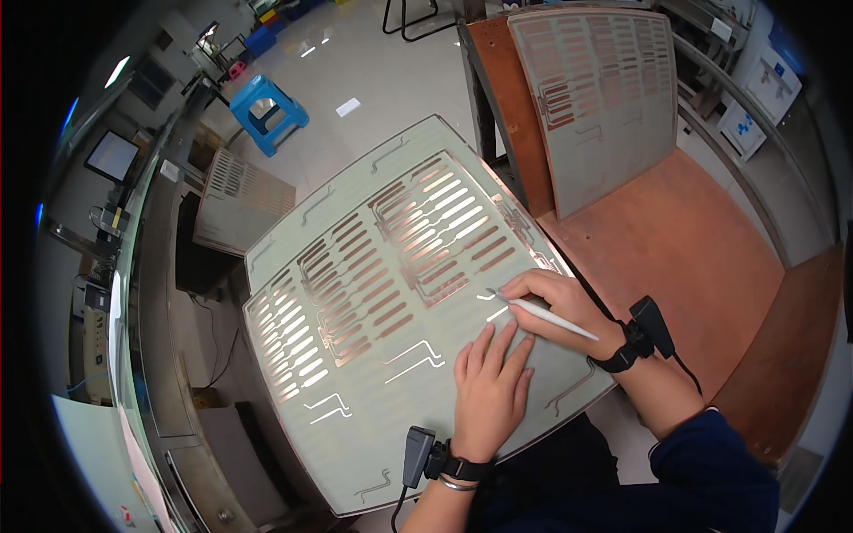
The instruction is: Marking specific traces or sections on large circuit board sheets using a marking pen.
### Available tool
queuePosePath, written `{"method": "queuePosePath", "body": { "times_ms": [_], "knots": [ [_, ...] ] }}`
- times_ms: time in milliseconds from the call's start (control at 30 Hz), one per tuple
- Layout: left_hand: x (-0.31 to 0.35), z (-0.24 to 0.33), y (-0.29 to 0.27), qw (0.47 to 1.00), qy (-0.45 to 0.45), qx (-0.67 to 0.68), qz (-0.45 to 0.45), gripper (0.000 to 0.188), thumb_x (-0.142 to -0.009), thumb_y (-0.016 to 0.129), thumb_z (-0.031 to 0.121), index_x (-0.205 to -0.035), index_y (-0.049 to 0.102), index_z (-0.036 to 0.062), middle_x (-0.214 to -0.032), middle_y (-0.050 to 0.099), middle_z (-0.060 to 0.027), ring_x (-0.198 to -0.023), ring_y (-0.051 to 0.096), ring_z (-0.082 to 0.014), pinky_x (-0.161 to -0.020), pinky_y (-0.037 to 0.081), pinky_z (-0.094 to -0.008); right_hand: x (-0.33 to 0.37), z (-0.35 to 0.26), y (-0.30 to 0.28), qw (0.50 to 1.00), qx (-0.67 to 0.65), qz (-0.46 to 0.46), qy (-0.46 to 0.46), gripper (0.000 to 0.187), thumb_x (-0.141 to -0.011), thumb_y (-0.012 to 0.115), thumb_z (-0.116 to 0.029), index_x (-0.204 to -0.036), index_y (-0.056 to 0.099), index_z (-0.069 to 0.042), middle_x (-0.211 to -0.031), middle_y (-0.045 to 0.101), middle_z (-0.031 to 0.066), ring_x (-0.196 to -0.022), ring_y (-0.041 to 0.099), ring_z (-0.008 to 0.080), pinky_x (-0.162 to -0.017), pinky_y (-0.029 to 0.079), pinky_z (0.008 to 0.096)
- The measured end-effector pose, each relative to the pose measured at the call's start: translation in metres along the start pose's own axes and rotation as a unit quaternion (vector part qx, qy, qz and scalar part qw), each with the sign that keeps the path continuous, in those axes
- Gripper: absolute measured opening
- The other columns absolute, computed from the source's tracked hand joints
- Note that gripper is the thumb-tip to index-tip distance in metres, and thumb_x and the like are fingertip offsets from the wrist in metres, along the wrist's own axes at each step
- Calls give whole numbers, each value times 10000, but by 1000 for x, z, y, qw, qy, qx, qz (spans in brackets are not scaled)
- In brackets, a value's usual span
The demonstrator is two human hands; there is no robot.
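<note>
A large pale green panel (355, 453) with rows of shiny copper-coloured slots and thin bent traces lies in front of me, tilted in view. My right hand (562, 302) grips a white pen-shaped tool (555, 320), its dark tip touching or just above the panel beside a short bright trace. My left hand (493, 382) rests flat on the panel just below that spot, fingers stretched out and slightly apart, holding nothing. Both wrists wear black straps with a small black device.
To the right, a similar patterned panel (613, 115) leans on a reddish-brown board (675, 240). Another patterned panel (240, 200) stands at the left beside a long workbench (151, 355). A blue plastic stool (267, 114) stands on the floor beyond. A monitor (113, 156) is at far left.
</note>
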State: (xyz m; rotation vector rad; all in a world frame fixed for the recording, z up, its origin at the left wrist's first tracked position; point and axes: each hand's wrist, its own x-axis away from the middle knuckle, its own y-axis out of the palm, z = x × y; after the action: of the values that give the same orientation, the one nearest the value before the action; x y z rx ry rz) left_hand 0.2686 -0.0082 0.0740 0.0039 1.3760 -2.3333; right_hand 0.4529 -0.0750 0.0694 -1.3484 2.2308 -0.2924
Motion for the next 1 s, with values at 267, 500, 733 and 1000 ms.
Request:
{"method": "queuePosePath", "body": {
  "times_ms": [267, 500, 733, 1000],
  "knots": [
    [-3, -1, -3, 1000, -5, 12, -5, 433, -865, 665, 137, -1296, 626, 122, -1412, 524, -109, -1331, 429, -358, -1102, 290, -500, -4, 3, 3, 1000, 16, 11, -22, 190, -838, 654, -37, -1019, 637, 16, -1021, 690, 148, -938, 673, 284, -832, 539, 344],
    [-3, 0, -3, 1000, -6, 15, -7, 441, -861, 668, 137, -1300, 625, 134, -1416, 521, -102, -1328, 431, -359, -1101, 290, -504, -4, 3, 2, 1000, 13, 4, -16, 183, -832, 654, -27, -1008, 642, 21, -1010, 693, 146, -928, 677, 277, -818, 544, 335],
    [0, 0, -3, 1000, -9, 12, -4, 447, -857, 672, 136, -1302, 622, 135, -1422, 513, -100, -1329, 429, -360, -1097, 294, -504, -3, 2, 3, 1000, -6, 10, -1, 169, -840, 651, -32, -1001, 651, 20, -994, 692, 148, -894, 682, 264, -793, 541, 320],
    [22, -8, -17, 999, -13, 32, -31, 465, -852, 656, 78, -1313, 610, 119, -1435, 505, -133, -1346, 432, -378, -1114, 320, -513, 13, -5, -2, 988, -87, 61, 110, 209, -870, 663, -94, -1052, 687, 6, -977, 718, 105, -861, 677, 157, -786, 536, 292]
  ]
}}
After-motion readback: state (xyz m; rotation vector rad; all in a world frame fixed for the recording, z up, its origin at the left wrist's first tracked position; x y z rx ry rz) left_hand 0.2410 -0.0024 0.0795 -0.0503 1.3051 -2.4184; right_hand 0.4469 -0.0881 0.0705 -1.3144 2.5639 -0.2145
